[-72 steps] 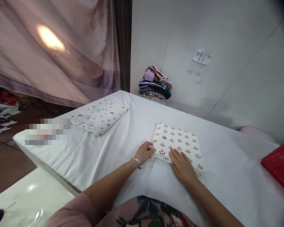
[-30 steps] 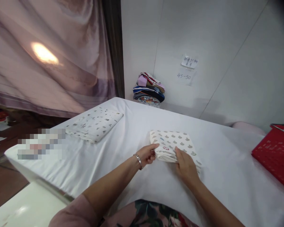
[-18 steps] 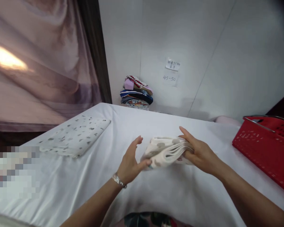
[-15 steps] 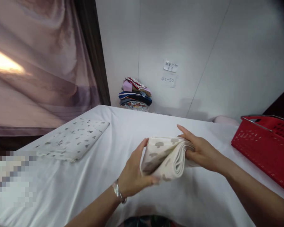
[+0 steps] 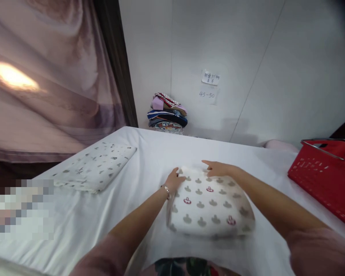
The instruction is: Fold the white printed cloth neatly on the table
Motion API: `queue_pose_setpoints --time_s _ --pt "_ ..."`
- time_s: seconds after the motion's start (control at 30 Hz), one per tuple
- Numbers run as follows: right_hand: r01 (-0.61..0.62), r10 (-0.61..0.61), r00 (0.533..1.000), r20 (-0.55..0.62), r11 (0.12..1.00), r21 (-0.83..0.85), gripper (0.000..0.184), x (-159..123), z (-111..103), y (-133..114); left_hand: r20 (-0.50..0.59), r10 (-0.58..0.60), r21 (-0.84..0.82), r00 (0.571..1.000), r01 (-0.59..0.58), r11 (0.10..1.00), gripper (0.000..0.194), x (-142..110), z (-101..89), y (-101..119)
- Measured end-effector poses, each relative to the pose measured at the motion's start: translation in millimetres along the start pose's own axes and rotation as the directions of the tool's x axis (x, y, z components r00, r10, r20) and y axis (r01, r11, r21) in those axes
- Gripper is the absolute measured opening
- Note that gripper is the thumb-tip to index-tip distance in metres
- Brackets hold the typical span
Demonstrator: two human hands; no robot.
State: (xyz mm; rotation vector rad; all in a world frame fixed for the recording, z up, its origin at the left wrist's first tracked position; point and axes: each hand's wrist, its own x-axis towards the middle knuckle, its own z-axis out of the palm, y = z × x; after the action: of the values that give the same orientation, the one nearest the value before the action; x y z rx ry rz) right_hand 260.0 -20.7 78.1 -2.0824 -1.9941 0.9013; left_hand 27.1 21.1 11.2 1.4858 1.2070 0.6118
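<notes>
A folded cream cloth (image 5: 208, 207) printed with grey and red shapes lies flat on the white-covered table (image 5: 149, 153) in front of me. My left hand (image 5: 174, 179) rests at its far left corner, fingers curled onto the edge. My right hand (image 5: 217, 168) lies at the far edge of the cloth, fingers stretched out flat on it. Both forearms reach over the table toward the cloth.
A second folded white patterned cloth (image 5: 96, 166) lies at the left of the table. A red plastic basket (image 5: 324, 176) stands at the right edge. A pile of coloured fabrics (image 5: 167, 113) sits against the back wall, a curtain (image 5: 54, 76) hangs at left.
I lifted the folded cloth off the table, turned it over between both hands, and laid it down flat closer to me. Both hands now sit at its far edge.
</notes>
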Motion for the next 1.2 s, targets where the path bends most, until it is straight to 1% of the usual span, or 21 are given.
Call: queue_pose_setpoints --time_s 0.07,0.13,0.23,0.3,0.33,0.4,0.43,0.47,0.5,0.53,0.6,0.67,0.8,0.97,1.07,1.13,1.2 --pt "-0.05 0.048 0.997 -0.066 0.998 -0.038 0.07 19 25 16 -0.032 -0.033 0.089 0.999 0.036 0.995 0.063 20 5.3 -18" --pt "-0.074 0.067 0.991 -0.113 0.996 -0.053 0.065 21 40 29 -0.042 0.008 0.194 0.999 0.001 0.981 0.061 28 6.1 -27" --pt "-0.073 0.055 0.974 -0.22 0.995 -0.072 0.059 7 43 54 -0.066 0.095 0.329 0.993 -0.068 0.942 0.059 28 2.1 -26" --pt "-0.08 0.059 0.945 -0.322 0.995 -0.053 0.055 -6 39 74 -0.082 0.141 0.38 0.987 -0.1 0.92 0.061 29 -0.2 -21" --pt "-0.102 0.087 0.924 -0.373 0.995 -0.018 0.054 -13 38 83 -0.081 0.158 0.4 0.984 -0.113 0.91 0.063 31 -0.5 -18" --pt "-0.176 0.209 0.873 -0.44 0.978 0.115 0.053 -28 38 98 -0.077 0.168 0.431 0.983 -0.119 0.894 0.063 37 0.9 -14" --pt "-0.213 0.285 0.851 -0.442 0.955 0.207 0.052 -35 39 103 -0.084 0.165 0.442 0.983 -0.112 0.89 0.062 40 2.5 -13" --pt "-0.238 0.352 0.838 -0.417 0.923 0.302 0.051 -42 41 105 -0.094 0.158 0.451 0.983 -0.099 0.887 0.061 44 4.3 -13" --pt "-0.252 0.401 0.837 -0.372 0.887 0.388 0.051 -47 43 105 -0.108 0.146 0.457 0.983 -0.081 0.886 0.059 48 6.2 -13" --pt "-0.256 0.425 0.846 -0.322 0.854 0.453 0.052 -52 45 103 -0.121 0.136 0.462 0.983 -0.065 0.885 0.057 51 8.0 -14" --pt "-0.249 0.421 0.868 -0.262 0.827 0.505 0.052 -55 48 96 -0.134 0.129 0.48 0.983 -0.049 0.876 0.05 55 10.8 -15" --pt "-0.259 0.417 0.864 -0.281 0.848 0.463 0.048 -52 48 90 -0.137 0.137 0.508 0.981 -0.049 0.86 0.044 57 12.2 -16" --pt "-0.313 0.443 0.824 -0.352 0.875 0.369 0.038 -34 48 88 -0.137 0.165 0.548 0.977 -0.064 0.834 0.039 53 11.7 -16" --pt "-0.284 0.419 0.79 -0.447 0.897 0.338 0.031 -16 58 93 -0.157 0.227 0.578 0.961 -0.097 0.81 0.037 47 12.0 -19" --pt "-0.313 0.444 0.784 -0.433 0.886 0.341 0.033 -14 61 97 -0.149 0.227 0.595 0.962 -0.096 0.798 0.036 47 12.6 -20" --pt "-0.328 0.463 0.789 -0.405 0.873 0.36 0.038 -14 60 99 -0.138 0.192 0.582 0.972 -0.077 0.81 0.037 49 11.5 -18" --pt "-0.33 0.477 0.799 -0.366 0.857 0.396 0.046 -14 56 101 -0.118 0.143 0.551 0.983 -0.055 0.832 0.042 53 8.7 -14"
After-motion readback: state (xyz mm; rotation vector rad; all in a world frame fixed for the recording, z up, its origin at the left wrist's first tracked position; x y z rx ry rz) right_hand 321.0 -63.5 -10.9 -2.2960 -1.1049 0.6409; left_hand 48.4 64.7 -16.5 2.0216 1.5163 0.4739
